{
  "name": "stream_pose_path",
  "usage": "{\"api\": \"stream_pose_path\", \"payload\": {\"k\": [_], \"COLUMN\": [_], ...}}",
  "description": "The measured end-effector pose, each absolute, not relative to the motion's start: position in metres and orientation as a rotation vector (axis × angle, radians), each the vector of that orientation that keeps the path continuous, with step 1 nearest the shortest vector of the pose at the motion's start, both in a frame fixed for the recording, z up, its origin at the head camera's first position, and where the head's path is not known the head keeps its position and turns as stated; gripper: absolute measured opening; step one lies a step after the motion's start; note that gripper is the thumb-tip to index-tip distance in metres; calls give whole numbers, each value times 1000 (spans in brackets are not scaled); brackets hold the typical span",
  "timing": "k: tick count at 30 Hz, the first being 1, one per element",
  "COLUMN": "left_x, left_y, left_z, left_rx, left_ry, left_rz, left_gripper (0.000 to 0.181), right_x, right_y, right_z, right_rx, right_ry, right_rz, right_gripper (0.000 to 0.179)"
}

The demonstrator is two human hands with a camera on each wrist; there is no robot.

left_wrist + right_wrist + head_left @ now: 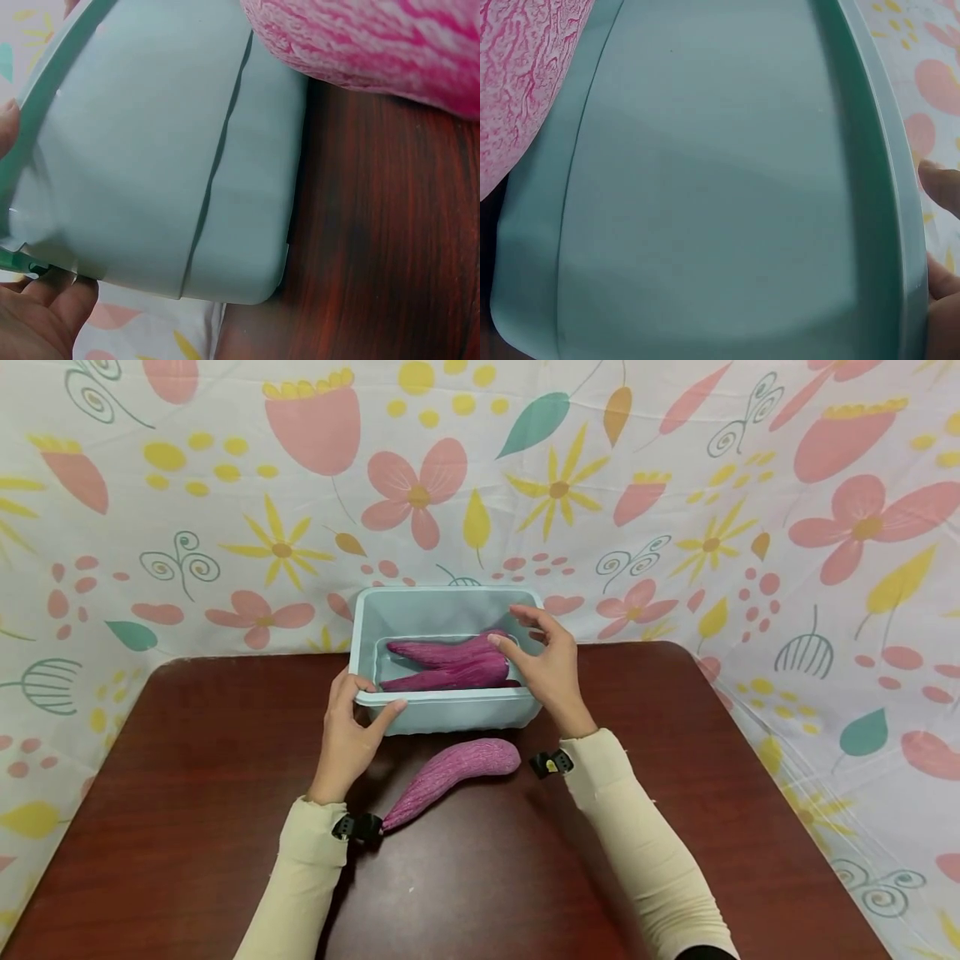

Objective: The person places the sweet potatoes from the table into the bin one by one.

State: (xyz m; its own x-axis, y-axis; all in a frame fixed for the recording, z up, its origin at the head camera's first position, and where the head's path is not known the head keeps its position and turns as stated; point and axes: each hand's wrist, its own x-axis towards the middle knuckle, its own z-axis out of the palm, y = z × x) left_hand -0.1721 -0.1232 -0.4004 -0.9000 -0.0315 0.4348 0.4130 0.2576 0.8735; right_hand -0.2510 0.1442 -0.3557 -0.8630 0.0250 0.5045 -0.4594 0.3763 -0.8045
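Note:
A pale blue-green plastic bin stands toward the back of the table, holding at least two deep purple eggplants side by side. My left hand grips its front left corner, thumb against the front rim and fingers around the left side; those fingers show curled at the rim in the left wrist view. Over the right end of the bin is my right hand, thumb and fingers spread apart, nothing held between them. A lighter, streaked purple eggplant lies curved on the table in front of the bin, between my wrists.
The dark reddish-brown wooden table has rounded back corners. Behind it and along both sides hangs a white cloth printed with flowers and leaves, close behind the bin. Black wrist cameras sit at both cuffs.

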Motion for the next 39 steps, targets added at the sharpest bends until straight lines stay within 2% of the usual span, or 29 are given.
{"api": "stream_pose_path", "payload": {"k": [7,11,14,27,35,39], "left_x": [-180,-189,-189,-210,-191,-179], "left_y": [-124,-129,-132,-144,-128,-126], "left_z": [-421,-441,-443,-418,-408,-404], "left_rx": [-333,-330,-341,-382,-363,-344], "left_ry": [-2190,-2197,-2211,-2185,-2191,-2190], "left_rz": [-1683,-1681,-1663,-1559,-1638,-1661], "left_gripper": [31,32,32,33,32,32], "right_x": [-225,-225,-221,-189,-185,-182], "right_y": [134,140,146,146,154,155], "right_z": [-335,-347,-359,-386,-425,-436], "right_rx": [370,394,445,800,957,962], "right_ry": [-2233,-2229,-2205,-2157,-2579,-2649], "right_rz": [1517,1552,1607,1807,1566,1508], "right_gripper": [45,49,51,44,65,69]}}
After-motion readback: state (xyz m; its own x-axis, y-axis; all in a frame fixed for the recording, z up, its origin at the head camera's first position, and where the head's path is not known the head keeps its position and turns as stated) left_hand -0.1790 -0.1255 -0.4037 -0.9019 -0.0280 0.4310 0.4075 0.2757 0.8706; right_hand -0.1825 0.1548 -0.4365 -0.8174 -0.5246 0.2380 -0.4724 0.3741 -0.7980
